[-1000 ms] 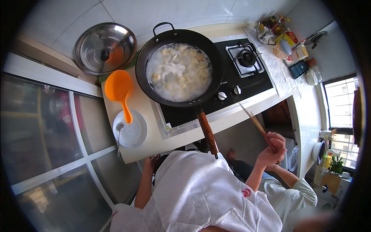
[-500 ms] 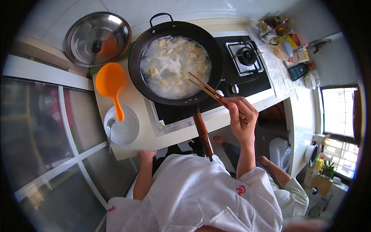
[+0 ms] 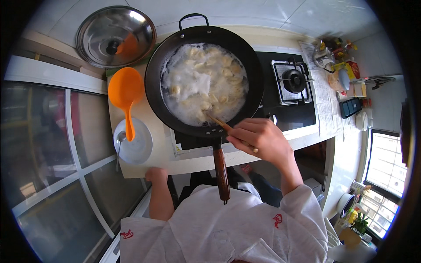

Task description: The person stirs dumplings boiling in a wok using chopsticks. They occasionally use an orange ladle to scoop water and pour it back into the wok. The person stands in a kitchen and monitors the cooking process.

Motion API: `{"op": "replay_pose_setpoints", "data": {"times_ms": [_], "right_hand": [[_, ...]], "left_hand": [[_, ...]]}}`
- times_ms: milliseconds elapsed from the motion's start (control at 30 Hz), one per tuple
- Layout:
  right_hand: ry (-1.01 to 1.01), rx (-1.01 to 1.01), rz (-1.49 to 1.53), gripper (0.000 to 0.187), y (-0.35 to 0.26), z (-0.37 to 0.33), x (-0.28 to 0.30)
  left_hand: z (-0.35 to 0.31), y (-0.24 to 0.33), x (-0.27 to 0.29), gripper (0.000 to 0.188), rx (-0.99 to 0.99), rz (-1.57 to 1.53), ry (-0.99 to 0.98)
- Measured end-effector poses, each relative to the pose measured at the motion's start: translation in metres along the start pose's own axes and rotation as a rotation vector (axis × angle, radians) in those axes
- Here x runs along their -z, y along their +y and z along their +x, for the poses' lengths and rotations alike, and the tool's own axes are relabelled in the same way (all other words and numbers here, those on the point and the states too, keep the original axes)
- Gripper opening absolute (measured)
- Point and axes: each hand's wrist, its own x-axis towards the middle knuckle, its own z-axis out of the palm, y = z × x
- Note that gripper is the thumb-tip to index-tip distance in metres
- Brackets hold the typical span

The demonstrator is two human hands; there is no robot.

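Note:
My right hand (image 3: 258, 136) is closed around a pair of wooden chopsticks (image 3: 220, 123) above the near right rim of a black wok (image 3: 154, 90). The tips dip into cloudy, foaming water near the wok's front. Pale dumplings (image 3: 235, 70) float in that water, partly hidden by white foam. Toward me points the wok's brown wooden handle (image 3: 221, 173), with neither hand on it. My left hand (image 3: 157, 174) rests against the front edge of the counter, left of the handle; its fingers are hidden.
An orange ladle (image 3: 126, 87) lies with its handle over a white bowl (image 3: 142, 151) that holds a metal spoon (image 3: 121, 136). A steel lid (image 3: 115, 37) leans on the wall. To the right are a bare burner (image 3: 294, 81) and condiments; another person stands partly hidden behind my right arm.
My right hand has moved left and forward, tilting the chopsticks so that their tips go down into the water at the wok's front. My left hand stays at the counter edge.

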Motion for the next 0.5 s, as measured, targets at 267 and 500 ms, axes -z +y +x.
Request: {"op": "replay_pose_setpoints", "data": {"times_ms": [267, 500], "right_hand": [[-0.126, 0.147, -0.118, 0.019, 0.041, 0.055, -0.019], [-0.007, 0.066, -0.193, 0.024, 0.065, 0.07, -0.013]], "left_hand": [[-0.005, 0.001, 0.015, 0.036, -0.031, -0.007, -0.06], [-0.005, 0.0, 0.017, 0.035, -0.034, 0.013, -0.045]]}}
